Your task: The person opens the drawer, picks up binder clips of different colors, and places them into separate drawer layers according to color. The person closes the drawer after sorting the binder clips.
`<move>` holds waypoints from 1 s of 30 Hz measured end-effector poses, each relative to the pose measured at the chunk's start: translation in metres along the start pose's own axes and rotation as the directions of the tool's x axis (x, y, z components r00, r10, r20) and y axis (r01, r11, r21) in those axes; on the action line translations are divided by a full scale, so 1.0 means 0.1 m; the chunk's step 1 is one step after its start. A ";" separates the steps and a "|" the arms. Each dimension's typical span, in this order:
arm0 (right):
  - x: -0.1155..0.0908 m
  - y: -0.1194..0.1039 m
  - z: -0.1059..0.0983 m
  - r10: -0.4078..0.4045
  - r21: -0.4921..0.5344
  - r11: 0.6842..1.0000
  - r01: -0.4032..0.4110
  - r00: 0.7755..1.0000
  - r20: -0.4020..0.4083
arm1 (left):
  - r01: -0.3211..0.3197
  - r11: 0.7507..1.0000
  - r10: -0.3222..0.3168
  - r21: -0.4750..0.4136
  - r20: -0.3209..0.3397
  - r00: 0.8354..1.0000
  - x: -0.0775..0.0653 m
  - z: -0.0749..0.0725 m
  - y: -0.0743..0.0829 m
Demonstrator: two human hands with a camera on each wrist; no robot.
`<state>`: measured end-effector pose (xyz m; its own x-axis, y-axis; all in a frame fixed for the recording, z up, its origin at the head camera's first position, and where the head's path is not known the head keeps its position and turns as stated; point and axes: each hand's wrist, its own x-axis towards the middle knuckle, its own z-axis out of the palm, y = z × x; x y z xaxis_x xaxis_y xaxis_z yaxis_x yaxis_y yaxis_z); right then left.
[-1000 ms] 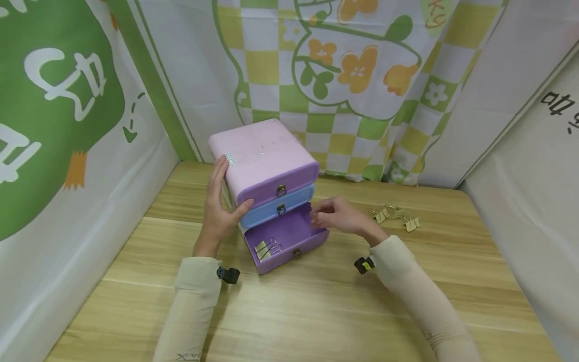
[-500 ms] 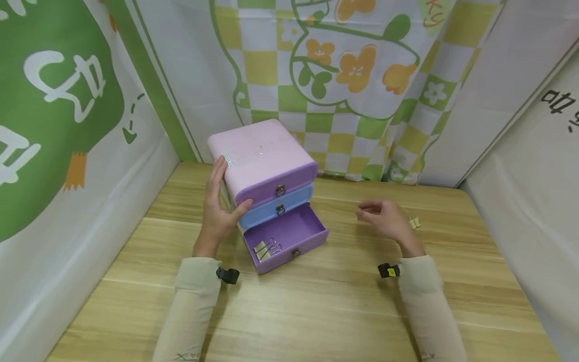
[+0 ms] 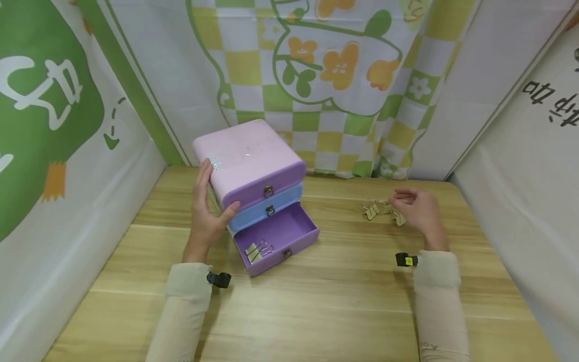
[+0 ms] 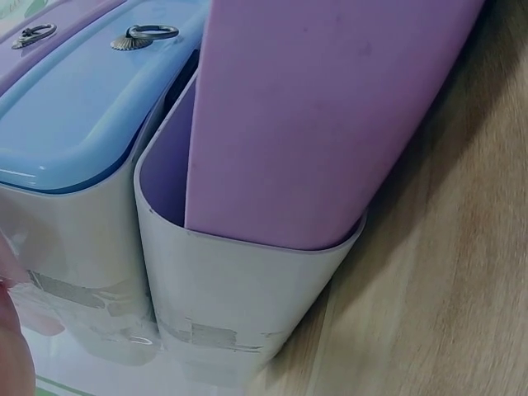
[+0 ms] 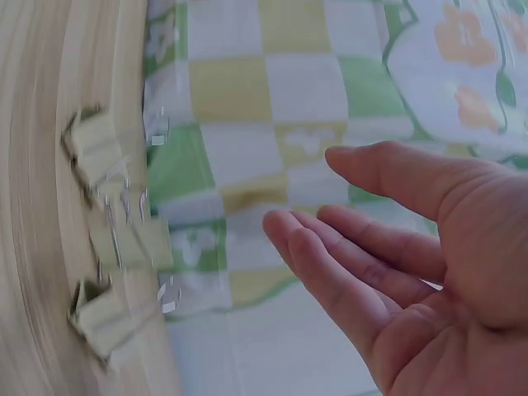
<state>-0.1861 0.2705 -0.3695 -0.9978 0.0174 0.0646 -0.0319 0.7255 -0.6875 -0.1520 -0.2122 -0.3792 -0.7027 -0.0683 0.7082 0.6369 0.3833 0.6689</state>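
A small drawer cabinet (image 3: 251,158) with a pale pink top stands on the table, its purple bottom drawer (image 3: 289,226) pulled out. Inside that drawer, at the front left, lies a binder clip (image 3: 254,252) with wire handles. My left hand (image 3: 205,216) rests against the cabinet's left side, fingers stretched along the top edge and thumb near the front corner. To the right, my right hand (image 3: 418,211) hovers beside several pale yellow binder clips (image 3: 371,211). The right wrist view shows its thumb apart from the fingers, with nothing between them, and the clips (image 5: 128,243) apart from the hand.
Above the open drawer sit a closed blue drawer (image 3: 267,207) and a closed purple drawer (image 3: 267,187), each with a ring pull. A checkered curtain (image 3: 325,120) hangs behind the wooden table (image 3: 325,306). White printed sheets flank both sides.
My right hand has left the open drawer and moved right to the loose clips. The left hand stays on the cabinet. The head view has shifted slightly.
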 end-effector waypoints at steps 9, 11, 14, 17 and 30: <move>0.03 0.18 -0.12 0.052 -0.029 0.998 -0.054 0.995 -0.081 | -0.003 1.000 0.003 -0.002 -0.016 1.000 0.03 -0.02 0.04; 0.04 0.22 -0.12 0.053 -0.038 0.998 -0.056 0.996 -0.074 | -0.002 1.000 0.002 -0.005 -0.016 1.000 0.03 -0.01 0.05; 0.07 0.31 -0.10 0.060 -0.056 0.996 -0.062 0.998 -0.036 | -0.002 1.000 0.002 -0.007 -0.016 1.000 0.04 -0.01 0.05; 0.08 0.40 -0.06 0.067 -0.079 0.995 -0.066 0.998 0.013 | 0.002 1.000 -0.002 -0.007 -0.015 1.000 0.02 -0.01 0.03; 0.13 0.61 0.17 0.088 -0.150 0.986 -0.078 0.994 0.066 | 0.014 1.000 -0.014 0.000 -0.002 1.000 -0.02 0.03 0.00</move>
<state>-0.2025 0.3033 -0.4233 -0.9984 0.0363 -0.0441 0.0551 0.8167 -0.5744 -0.1515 -0.2095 -0.3811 -0.7113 -0.0753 0.6989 0.6268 0.3821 0.6791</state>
